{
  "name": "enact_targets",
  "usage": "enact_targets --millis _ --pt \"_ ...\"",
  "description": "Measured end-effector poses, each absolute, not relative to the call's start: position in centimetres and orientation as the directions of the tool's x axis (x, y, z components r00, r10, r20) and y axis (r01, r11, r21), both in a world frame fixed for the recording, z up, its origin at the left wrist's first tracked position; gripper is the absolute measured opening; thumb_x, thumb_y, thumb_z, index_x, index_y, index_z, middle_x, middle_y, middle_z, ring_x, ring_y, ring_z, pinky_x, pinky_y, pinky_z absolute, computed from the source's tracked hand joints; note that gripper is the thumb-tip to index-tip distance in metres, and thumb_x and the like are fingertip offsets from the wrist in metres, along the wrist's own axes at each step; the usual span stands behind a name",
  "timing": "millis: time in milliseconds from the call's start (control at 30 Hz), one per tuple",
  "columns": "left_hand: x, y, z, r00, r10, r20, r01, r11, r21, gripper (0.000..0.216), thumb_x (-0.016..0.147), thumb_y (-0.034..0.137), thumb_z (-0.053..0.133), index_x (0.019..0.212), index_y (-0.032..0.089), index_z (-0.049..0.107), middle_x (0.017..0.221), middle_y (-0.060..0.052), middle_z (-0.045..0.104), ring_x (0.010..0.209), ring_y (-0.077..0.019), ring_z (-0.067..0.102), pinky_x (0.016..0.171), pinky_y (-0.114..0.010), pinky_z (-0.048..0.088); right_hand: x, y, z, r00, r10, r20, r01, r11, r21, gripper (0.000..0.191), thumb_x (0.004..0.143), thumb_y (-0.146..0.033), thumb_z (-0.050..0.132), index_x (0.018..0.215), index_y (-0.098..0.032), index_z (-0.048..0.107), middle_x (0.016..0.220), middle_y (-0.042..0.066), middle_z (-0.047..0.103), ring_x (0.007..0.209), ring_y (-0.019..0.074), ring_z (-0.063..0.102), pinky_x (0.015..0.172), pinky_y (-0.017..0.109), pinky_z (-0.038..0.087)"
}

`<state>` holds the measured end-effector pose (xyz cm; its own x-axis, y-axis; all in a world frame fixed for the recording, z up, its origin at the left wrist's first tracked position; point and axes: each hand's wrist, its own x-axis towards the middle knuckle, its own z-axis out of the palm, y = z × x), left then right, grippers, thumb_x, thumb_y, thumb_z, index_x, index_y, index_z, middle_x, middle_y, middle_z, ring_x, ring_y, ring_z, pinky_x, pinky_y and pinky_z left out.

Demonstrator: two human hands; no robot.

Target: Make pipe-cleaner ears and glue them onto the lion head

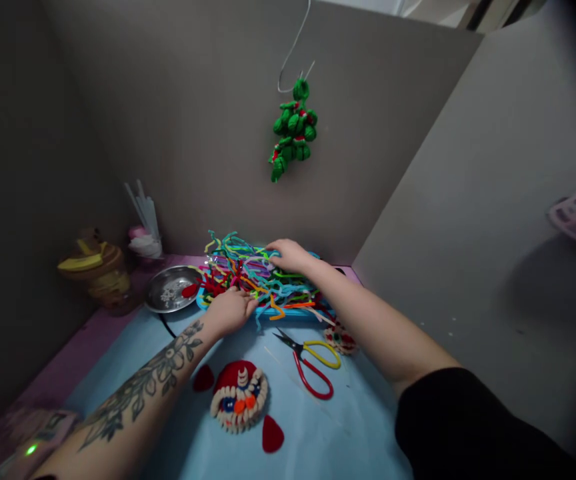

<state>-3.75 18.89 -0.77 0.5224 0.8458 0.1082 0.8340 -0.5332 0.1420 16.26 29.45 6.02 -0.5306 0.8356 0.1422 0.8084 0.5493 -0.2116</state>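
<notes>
Both hands are in a heap of multicoloured pipe cleaners [263,280] in a blue tray [298,313]. My left hand [231,311] lies at the tray's front left, fingers apart and touching the strands. My right hand [289,256] reaches over the back of the heap, its bent fingers apart among the strands; the fingertips are partly hidden. Nearer me lies a round piece of coiled beige, red, blue and orange pipe cleaner [239,397]. Red teardrop-shaped pieces [273,434] lie beside it. Scissors [308,360] with one yellow and one red handle rest, blades parted, before the tray.
A metal bowl [172,289] with small bits and a red piece stands left of the tray. Further left are a brown and yellow pot [103,277] and a cup of white sticks [147,233]. A green ornament [295,130] hangs from a wire against the grey panel [193,133].
</notes>
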Motion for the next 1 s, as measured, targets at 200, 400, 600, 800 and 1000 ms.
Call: enact_targets --millis 200,400,600,800,1000 --pt "-3.6 18.0 -0.8 0.517 0.85 0.096 0.843 -0.526 0.118 0.046 0.099 0.037 0.029 0.114 0.018 0.068 0.12 -0.009 0.069 0.109 -0.0226 0.063 0.103 -0.037 0.038 12.7 30.9 2.7 -0.481 0.843 -0.242 0.876 0.474 -0.092 0.07 0.064 -0.022 0.074 0.13 -0.016 0.051 0.124 0.016 0.063 0.107 0.0288 0.063 0.086 0.034 0.05" --pt "-3.6 17.4 -1.1 0.481 0.867 0.132 0.863 -0.494 0.102 0.044 0.098 0.037 0.032 0.124 0.017 0.062 0.129 -0.01 0.063 0.117 -0.0245 0.057 0.101 -0.038 0.041 14.0 31.2 1.2 -0.404 0.905 -0.133 0.915 0.398 -0.066 0.052 0.071 -0.027 0.066 0.12 -0.016 0.054 0.114 0.015 0.067 0.103 0.0304 0.064 0.08 0.038 0.049" --pt "-3.6 16.8 -1.1 0.44 0.879 0.181 0.879 -0.463 0.113 0.047 0.097 0.042 0.036 0.134 0.021 0.054 0.138 -0.007 0.056 0.121 -0.0277 0.051 0.097 -0.04 0.045 16.0 30.5 2.6 -0.357 0.928 0.105 0.926 0.366 -0.092 0.051 0.072 -0.022 0.06 0.122 -0.018 0.052 0.116 0.013 0.064 0.105 0.0265 0.061 0.083 0.033 0.046" --pt "-3.6 17.0 -1.3 0.447 0.879 0.169 0.877 -0.467 0.111 0.047 0.097 0.042 0.034 0.134 0.022 0.054 0.135 -0.006 0.058 0.114 -0.0274 0.055 0.092 -0.04 0.047 18.3 30.1 3.4 -0.24 0.912 0.331 0.88 0.348 -0.322 0.052 0.065 -0.019 0.065 0.117 -0.017 0.06 0.105 0.008 0.067 0.092 0.0227 0.062 0.082 0.03 0.047" --pt "-3.7 17.0 -1.6 0.452 0.875 0.174 0.874 -0.473 0.109 0.046 0.097 0.043 0.033 0.133 0.024 0.054 0.134 -0.007 0.058 0.11 -0.0258 0.056 0.089 -0.038 0.047 19.4 31.0 3.6 -0.18 0.962 0.207 0.815 0.263 -0.515 0.049 0.06 -0.016 0.069 0.109 -0.019 0.067 0.088 0.001 0.07 0.076 0.0172 0.062 0.072 0.026 0.049"
